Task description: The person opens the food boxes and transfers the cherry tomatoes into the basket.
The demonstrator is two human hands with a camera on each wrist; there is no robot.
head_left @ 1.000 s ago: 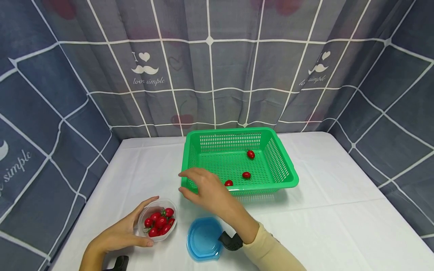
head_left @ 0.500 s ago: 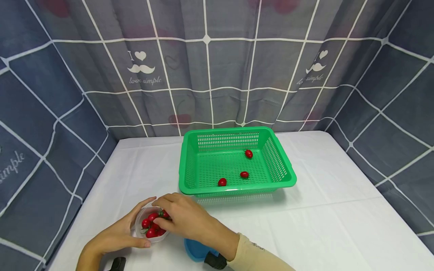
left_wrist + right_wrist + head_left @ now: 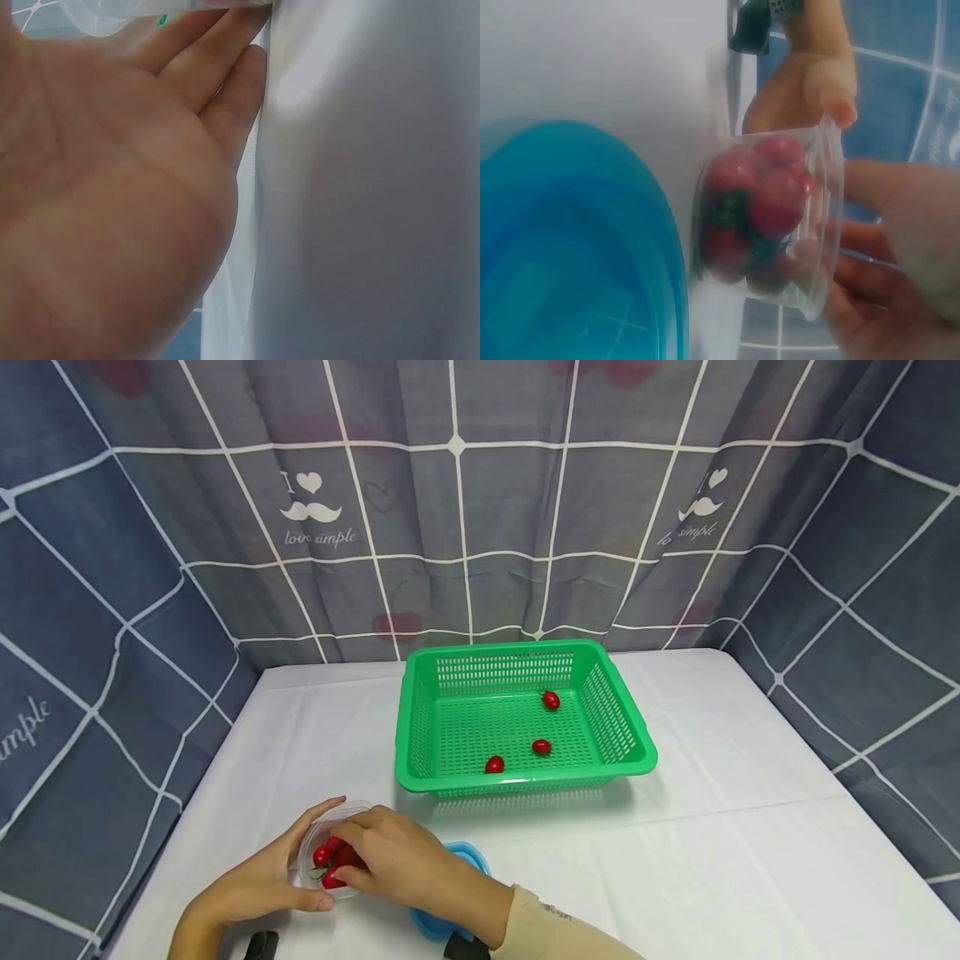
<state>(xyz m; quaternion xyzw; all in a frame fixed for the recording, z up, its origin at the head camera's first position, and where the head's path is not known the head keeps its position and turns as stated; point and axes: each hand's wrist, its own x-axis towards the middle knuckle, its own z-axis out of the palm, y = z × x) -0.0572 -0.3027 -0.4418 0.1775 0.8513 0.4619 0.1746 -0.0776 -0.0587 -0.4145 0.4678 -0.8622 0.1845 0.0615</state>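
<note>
A person's two bare hands meet over a small, clear plastic container [image 3: 306,867] near the front left of a white cloth-covered tabletop [image 3: 712,843]. The left hand [image 3: 258,883] wraps round its outer side, thumb at the front and fingers behind. The right hand [image 3: 393,857] dips its fingers inside, among several shiny red cherry tomatoes [image 3: 776,202] with green stems; whether it grasps one cannot be told.

Just right of the container lies a round, translucent blue plastic lid [image 3: 577,247], partly hidden beneath the right forearm, which wears a beige sleeve [image 3: 562,935]. Farther back stands a rectangular green plastic basket [image 3: 461,727] with slotted walls. On its floor, spaced apart, rest three loose red tomatoes [image 3: 542,747]. A grey-blue curtain [image 3: 510,518] with white grid lines surrounds the tabletop.
</note>
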